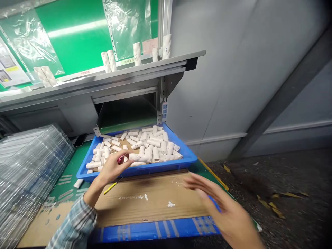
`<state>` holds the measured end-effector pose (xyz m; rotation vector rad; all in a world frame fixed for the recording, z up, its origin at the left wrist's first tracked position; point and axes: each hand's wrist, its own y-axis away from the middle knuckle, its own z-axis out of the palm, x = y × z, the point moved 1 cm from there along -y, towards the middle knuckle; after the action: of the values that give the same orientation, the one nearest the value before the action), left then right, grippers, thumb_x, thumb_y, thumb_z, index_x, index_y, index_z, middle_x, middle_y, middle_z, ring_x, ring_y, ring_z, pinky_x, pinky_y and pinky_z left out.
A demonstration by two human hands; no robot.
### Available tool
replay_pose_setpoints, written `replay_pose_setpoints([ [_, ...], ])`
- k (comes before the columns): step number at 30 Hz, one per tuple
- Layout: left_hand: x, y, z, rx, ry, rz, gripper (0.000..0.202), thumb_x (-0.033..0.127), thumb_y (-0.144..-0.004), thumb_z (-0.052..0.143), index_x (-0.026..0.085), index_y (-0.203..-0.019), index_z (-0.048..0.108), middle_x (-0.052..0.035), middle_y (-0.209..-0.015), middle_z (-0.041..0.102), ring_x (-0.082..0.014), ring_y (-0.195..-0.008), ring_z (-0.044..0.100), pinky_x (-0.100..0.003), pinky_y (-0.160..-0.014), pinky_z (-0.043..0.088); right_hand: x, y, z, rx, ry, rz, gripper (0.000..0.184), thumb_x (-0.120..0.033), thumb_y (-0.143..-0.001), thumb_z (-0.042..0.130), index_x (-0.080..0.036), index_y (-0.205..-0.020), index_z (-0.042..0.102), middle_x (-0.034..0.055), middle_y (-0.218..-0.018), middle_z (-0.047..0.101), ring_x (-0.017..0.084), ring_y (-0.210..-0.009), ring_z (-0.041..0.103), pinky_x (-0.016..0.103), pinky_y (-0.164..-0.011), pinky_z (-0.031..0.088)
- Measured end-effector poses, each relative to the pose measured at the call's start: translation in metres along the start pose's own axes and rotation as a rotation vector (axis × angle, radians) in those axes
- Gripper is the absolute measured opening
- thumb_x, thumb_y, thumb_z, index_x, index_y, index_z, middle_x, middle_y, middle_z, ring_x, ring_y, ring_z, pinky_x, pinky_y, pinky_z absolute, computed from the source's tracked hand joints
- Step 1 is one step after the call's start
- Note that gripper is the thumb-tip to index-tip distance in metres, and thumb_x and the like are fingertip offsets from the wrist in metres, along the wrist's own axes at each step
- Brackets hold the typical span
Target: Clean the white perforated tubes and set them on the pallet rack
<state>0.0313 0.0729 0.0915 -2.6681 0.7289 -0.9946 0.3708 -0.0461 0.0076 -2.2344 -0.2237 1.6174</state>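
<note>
My left hand reaches over the front rim of a blue tray. Its thumb and fingers close on one end of a white cardboard tube with small dark marks; something reddish shows between the fingers. Many similar white tubes lie heaped in the tray. My right hand, blurred by motion, is above the right side of the cardboard sheet, its fingers stretched out. A blue strip shows between thumb and fingers; whether the hand touches it I cannot tell.
A yellow pen-like stick lies on the cardboard. Stacked clear plastic trays stand at left, near a dark phone-like object. One tube lies outside the tray. Above is a metal shelf with several upright tubes; a power strip hangs below.
</note>
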Motion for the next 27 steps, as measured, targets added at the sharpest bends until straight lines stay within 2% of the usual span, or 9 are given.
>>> replay_pose_setpoints([
  [2, 0.007, 0.02, -0.001, 0.042, 0.071, 0.016, 0.036, 0.046, -0.102, 0.062, 0.019, -0.123, 0.073, 0.0012, -0.078, 0.065, -0.0122, -0.06, 0.047, -0.024, -0.058, 0.039, -0.026, -0.042, 0.044, -0.18, -0.168, 0.016, 0.056, -0.059, -0.103, 0.062, -0.026, -0.148, 0.06, 0.0159, -0.142, 0.07, 0.032, -0.123, 0.074, 0.051, -0.107, 0.062],
  [4, 0.007, 0.033, -0.001, 0.087, 0.121, 0.025, 0.038, 0.048, -0.103, 0.062, 0.017, -0.123, 0.073, 0.0012, -0.076, 0.063, -0.0116, -0.058, 0.045, -0.023, -0.054, 0.037, -0.047, -0.076, 0.083, -0.358, -0.31, 0.019, 0.067, -0.061, -0.097, 0.072, -0.023, -0.15, 0.058, 0.0155, -0.137, 0.074, 0.031, -0.12, 0.076, 0.049, -0.104, 0.064],
  [6, 0.002, 0.04, 0.0, 0.149, 0.19, 0.024, 0.038, 0.048, -0.102, 0.064, 0.017, -0.122, 0.073, 0.0012, -0.074, 0.062, -0.0113, -0.058, 0.044, -0.023, -0.053, 0.036, -0.059, -0.096, 0.111, -0.463, -0.409, 0.018, 0.058, -0.058, -0.095, 0.075, -0.023, -0.141, 0.065, 0.0111, -0.121, 0.08, 0.028, -0.106, 0.08, 0.044, -0.097, 0.066],
  [8, -0.005, 0.043, 0.001, 0.211, 0.294, 0.018, 0.037, 0.048, -0.101, 0.067, 0.018, -0.121, 0.074, 0.0, -0.077, 0.064, -0.0111, -0.059, 0.045, -0.022, -0.054, 0.037, -0.062, -0.104, 0.126, -0.493, -0.469, 0.017, 0.047, -0.055, -0.096, 0.076, -0.023, -0.13, 0.071, 0.0069, -0.107, 0.083, 0.025, -0.095, 0.082, 0.039, -0.092, 0.067],
  [12, -0.018, 0.043, 0.007, 0.244, 0.47, -0.011, 0.04, 0.053, -0.098, 0.073, 0.018, -0.117, 0.075, -0.0062, -0.093, 0.072, -0.0112, -0.062, 0.048, -0.022, -0.053, 0.038, -0.054, -0.101, 0.137, -0.492, -0.512, 0.056, 0.041, -0.05, -0.096, 0.078, -0.024, -0.127, 0.073, 0.0054, -0.104, 0.084, 0.025, -0.093, 0.083, 0.036, -0.09, 0.068],
  [14, -0.021, 0.044, 0.01, 0.236, 0.49, -0.025, 0.041, 0.054, -0.097, 0.073, 0.018, -0.116, 0.076, -0.006, -0.09, 0.072, -0.0113, -0.061, 0.048, -0.022, -0.052, 0.039, -0.048, -0.099, 0.138, -0.497, -0.516, 0.075, 0.04, -0.049, -0.096, 0.078, -0.025, -0.127, 0.074, 0.0063, -0.109, 0.084, 0.025, -0.095, 0.083, 0.037, -0.092, 0.068],
  [20, -0.017, 0.048, 0.01, 0.238, 0.412, -0.011, 0.037, 0.051, -0.097, 0.074, 0.02, -0.118, 0.077, -0.0061, -0.09, 0.076, -0.0126, -0.059, 0.053, -0.023, -0.05, 0.041, -0.038, -0.094, 0.139, -0.469, -0.414, 0.034, 0.038, -0.047, -0.098, 0.077, -0.027, -0.129, 0.076, 0.0088, -0.127, 0.078, 0.027, -0.111, 0.078, 0.034, -0.089, 0.068],
  [24, -0.017, 0.049, 0.012, 0.276, 0.352, 0.055, 0.029, 0.047, -0.1, 0.072, 0.024, -0.118, 0.078, -0.0068, -0.102, 0.081, -0.0152, -0.069, 0.067, -0.023, -0.059, 0.051, -0.042, -0.09, 0.139, -0.518, -0.537, 0.0, 0.034, -0.04, -0.105, 0.068, -0.029, -0.137, 0.069, 0.0069, -0.12, 0.078, 0.021, -0.096, 0.08, 0.034, -0.092, 0.067],
  [27, -0.019, 0.049, 0.015, 0.306, 0.351, 0.123, 0.026, 0.044, -0.101, 0.072, 0.026, -0.119, 0.079, -0.0064, -0.101, 0.082, -0.015, -0.068, 0.068, -0.023, -0.058, 0.052, -0.047, -0.086, 0.138, -0.549, -0.628, -0.002, 0.035, -0.039, -0.11, 0.058, -0.027, -0.142, 0.064, 0.0087, -0.124, 0.076, 0.019, -0.097, 0.078, 0.034, -0.09, 0.066],
])
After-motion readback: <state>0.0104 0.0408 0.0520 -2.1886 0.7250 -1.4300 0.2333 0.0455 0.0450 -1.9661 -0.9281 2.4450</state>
